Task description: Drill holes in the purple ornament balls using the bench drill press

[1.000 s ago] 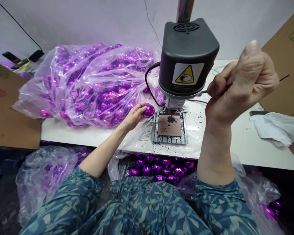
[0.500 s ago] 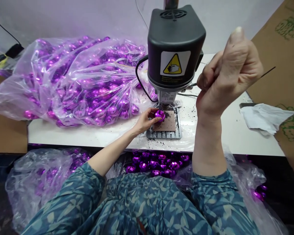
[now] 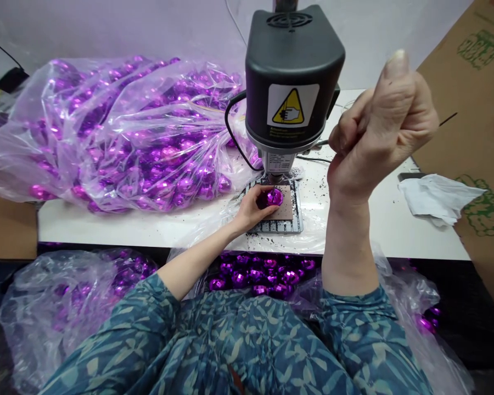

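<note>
My left hand [image 3: 250, 209] is shut on a purple mirrored faceted ball [image 3: 272, 198], pressing it down on the brown pad [image 3: 287, 202] of a grey slotted base plate [image 3: 274, 229]. The ball sits right below the spindle tip of a black bench drill press [image 3: 290, 71], whose head carries a yellow warning label. My right hand [image 3: 379, 126] is raised in a fist beside the drill head, closed around a thin dark lever [image 3: 448, 122]. The lever's middle is hidden in my fingers.
A clear plastic bag [image 3: 107, 137] full of purple balls lies left of the press on the white table [image 3: 107, 225]. Black specks cover the table. More purple balls lie below its front edge. A white cloth [image 3: 438, 198] and cardboard [image 3: 469, 93] are on the right.
My left hand has carried the ball from the plate's left edge onto the brown pad under the spindle. My right hand stays raised on the lever, and the view has shifted slightly.
</note>
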Motion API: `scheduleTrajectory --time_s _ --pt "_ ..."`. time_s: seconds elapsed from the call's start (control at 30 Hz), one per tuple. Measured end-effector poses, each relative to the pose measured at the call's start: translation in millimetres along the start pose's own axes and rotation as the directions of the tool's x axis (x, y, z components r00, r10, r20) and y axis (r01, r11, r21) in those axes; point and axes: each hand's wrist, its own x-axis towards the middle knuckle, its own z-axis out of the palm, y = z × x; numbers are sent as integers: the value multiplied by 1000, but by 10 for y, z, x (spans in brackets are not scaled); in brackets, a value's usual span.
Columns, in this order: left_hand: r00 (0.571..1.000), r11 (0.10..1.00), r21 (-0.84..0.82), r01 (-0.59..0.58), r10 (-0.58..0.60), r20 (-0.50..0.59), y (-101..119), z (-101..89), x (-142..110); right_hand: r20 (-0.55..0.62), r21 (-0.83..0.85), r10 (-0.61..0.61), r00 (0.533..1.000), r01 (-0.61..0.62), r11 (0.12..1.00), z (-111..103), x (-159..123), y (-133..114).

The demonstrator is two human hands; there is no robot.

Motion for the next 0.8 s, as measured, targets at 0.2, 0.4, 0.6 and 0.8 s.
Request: scheduleTrajectory --time_s 0.2,0.4,0.6,0.8 --pt "1000 1000 -18 -2 2 -6 -6 -4 -19 -73 117 -30 997 38 992 -59 -170 -69" --pt "999 999 -5 -38 38 -10 -41 7 -17 -98 130 -72 993 85 988 -160 -386 -4" --pt "999 999 -19 -45 44 -26 -86 27 -23 -89 211 -224 971 238 948 -243 -481 153" --pt "999 999 -42 -33 32 -26 -94 29 -31 -98 131 -289 952 300 945 -311 -581 323"
